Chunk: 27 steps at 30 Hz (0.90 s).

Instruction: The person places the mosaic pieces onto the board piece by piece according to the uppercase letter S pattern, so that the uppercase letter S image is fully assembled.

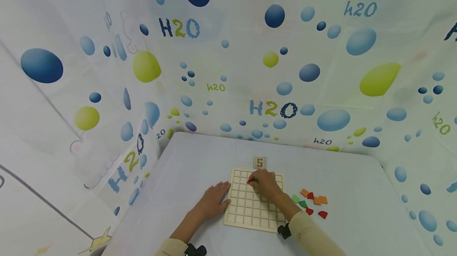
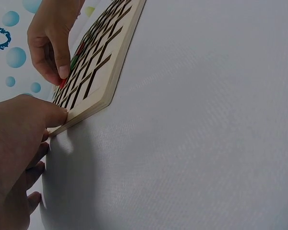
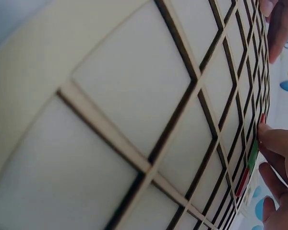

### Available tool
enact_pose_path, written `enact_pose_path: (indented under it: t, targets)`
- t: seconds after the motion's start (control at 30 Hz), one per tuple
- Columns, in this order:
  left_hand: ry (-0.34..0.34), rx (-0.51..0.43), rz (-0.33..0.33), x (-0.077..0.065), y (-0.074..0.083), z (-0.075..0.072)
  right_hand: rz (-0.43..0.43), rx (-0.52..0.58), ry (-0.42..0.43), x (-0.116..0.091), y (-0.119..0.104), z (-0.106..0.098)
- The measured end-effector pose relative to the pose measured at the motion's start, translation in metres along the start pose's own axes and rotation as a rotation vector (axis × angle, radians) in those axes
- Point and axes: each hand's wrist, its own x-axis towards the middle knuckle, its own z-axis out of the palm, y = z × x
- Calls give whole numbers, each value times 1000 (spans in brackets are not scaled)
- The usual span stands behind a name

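Observation:
A square wooden grid board (image 1: 240,211) lies on the white table. My right hand (image 1: 264,184) is over its upper part and pinches a red piece (image 2: 63,83) between thumb and fingertips at the grid. Beside those fingers, a green piece (image 3: 253,154) and another red piece (image 3: 242,182) sit in the grid, seen in the right wrist view. My left hand (image 1: 213,201) rests at the board's left edge with its fingers extended. In the left wrist view its thumb touches the board's rim.
Right of the board lie loose orange pieces (image 1: 323,199), red pieces (image 1: 323,214) and green pieces (image 1: 303,204). A small gridded card (image 1: 260,162) with an S-like figure lies just beyond the board. Printed sheeting (image 1: 235,62) stands behind the table.

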Motion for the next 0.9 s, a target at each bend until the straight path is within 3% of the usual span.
enact_pose_path:
  t: [0.37,0.57,0.67,0.9]
  targets:
    - [-2,8,8,6,0,2,-74,-153,9,-2,5,-3]
    - [0,15,2,5,2,1,-107,-106,49,-13,9,-15]
    - [0,8,-8,4,4,-1,-69,-73,54,-21,14,-26]
    - [2,-6,-12,1,5,-2,111,49,36,-43,42,-61]
